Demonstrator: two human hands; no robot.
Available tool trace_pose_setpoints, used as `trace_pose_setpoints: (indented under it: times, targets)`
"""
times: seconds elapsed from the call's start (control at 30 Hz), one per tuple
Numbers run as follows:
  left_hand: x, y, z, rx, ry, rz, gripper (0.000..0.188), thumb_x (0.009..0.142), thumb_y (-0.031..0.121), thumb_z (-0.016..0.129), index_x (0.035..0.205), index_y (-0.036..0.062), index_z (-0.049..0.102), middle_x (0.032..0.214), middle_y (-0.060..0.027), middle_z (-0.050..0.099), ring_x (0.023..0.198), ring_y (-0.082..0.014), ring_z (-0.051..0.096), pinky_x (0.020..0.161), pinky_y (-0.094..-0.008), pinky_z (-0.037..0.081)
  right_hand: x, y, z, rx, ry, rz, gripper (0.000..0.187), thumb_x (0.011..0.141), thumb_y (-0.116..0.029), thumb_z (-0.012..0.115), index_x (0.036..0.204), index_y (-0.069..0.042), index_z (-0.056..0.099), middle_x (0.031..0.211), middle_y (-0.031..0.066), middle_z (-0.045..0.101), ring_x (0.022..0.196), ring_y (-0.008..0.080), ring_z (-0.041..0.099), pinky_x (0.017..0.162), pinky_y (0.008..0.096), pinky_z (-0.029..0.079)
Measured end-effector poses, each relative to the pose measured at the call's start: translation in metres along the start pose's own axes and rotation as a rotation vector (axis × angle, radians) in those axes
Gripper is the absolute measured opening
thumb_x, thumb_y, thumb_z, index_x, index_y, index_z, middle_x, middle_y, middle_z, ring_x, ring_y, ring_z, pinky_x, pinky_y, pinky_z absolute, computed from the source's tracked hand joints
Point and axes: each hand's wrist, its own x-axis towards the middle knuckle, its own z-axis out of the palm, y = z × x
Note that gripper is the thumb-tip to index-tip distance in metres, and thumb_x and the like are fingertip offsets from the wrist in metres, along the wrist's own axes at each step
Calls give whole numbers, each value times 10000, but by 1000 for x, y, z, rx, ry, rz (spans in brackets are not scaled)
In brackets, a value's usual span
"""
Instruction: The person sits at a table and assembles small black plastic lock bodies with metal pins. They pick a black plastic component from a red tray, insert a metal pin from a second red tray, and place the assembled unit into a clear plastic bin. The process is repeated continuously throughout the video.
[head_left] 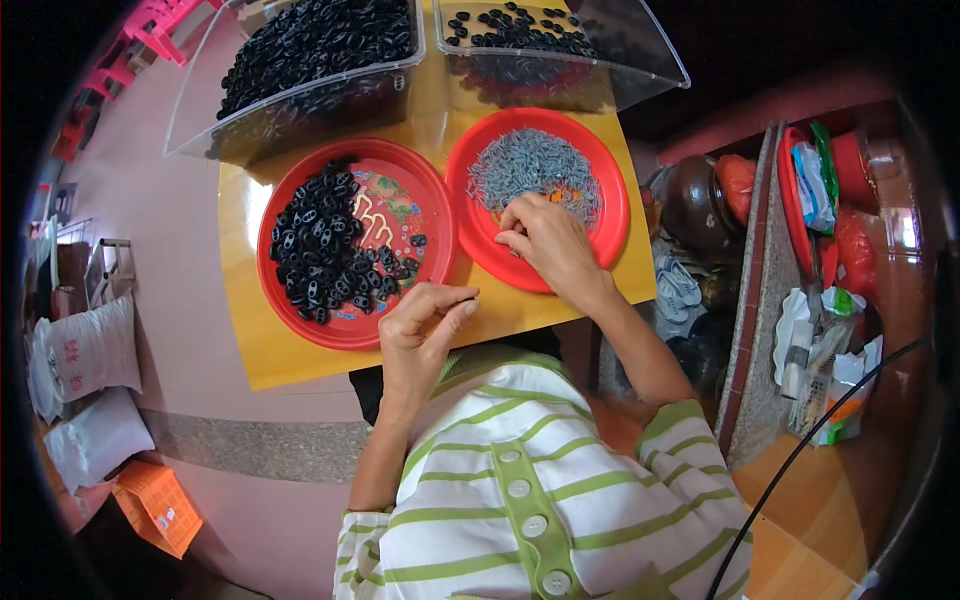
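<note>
Right hand (548, 245) rests on the near rim of the right red plate (610, 215), fingers curled down into the heap of small grey metal pieces (530, 165); whether a piece is pinched cannot be told. Left hand (425, 330) sits at the near edge of the left red plate (300, 330), fingers closed together at the tips; anything held there is too small to make out. That plate carries a pile of black plastic parts (320, 245). Both plates lie side by side on a yellow table (245, 230). Beyond them stand two clear bins (300, 110), each holding more black parts.
</note>
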Motion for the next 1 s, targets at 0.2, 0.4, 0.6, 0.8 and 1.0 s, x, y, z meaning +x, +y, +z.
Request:
trace_pose_setpoints:
  times: [0.2,0.4,0.6,0.8,1.0]
  targets:
    - [4,-4,-5,-156,14,-38,133,806,-5,648,936,-24,670,868,-69,624,732,-97,600,644,-209,477,6,1,-4,-43,-35,37,168,737,-119,696,792,-7,584,762,114,580,693,263,594,604,369,447]
    - [7,1,-12,-329,79,-155,143,824,3,636,960,-33,658,868,-65,636,726,-99,606,634,-216,509,11,5,-22,57,-35,23,141,743,-118,688,792,-10,612,762,102,591,687,263,585,611,359,443]
    - [7,0,-21,-432,75,-255,148,842,15,621,977,-42,639,843,-86,649,678,-123,626,633,-226,522,9,0,-30,-18,-77,12,117,750,-126,662,785,-31,602,776,118,587,734,306,591,650,400,455]
    - [13,3,-23,-415,69,-279,154,844,11,619,986,-46,632,867,-86,648,717,-143,643,657,-232,528,11,1,-16,-51,-86,-24,109,779,-112,648,838,-35,598,826,91,587,751,292,588,644,368,452]
    - [19,1,-22,-401,15,-254,179,832,9,629,1003,-43,623,872,-75,648,755,-143,645,683,-234,518,19,-3,-10,-21,-122,-88,89,802,-105,622,850,-35,596,826,97,585,759,289,600,644,364,461]
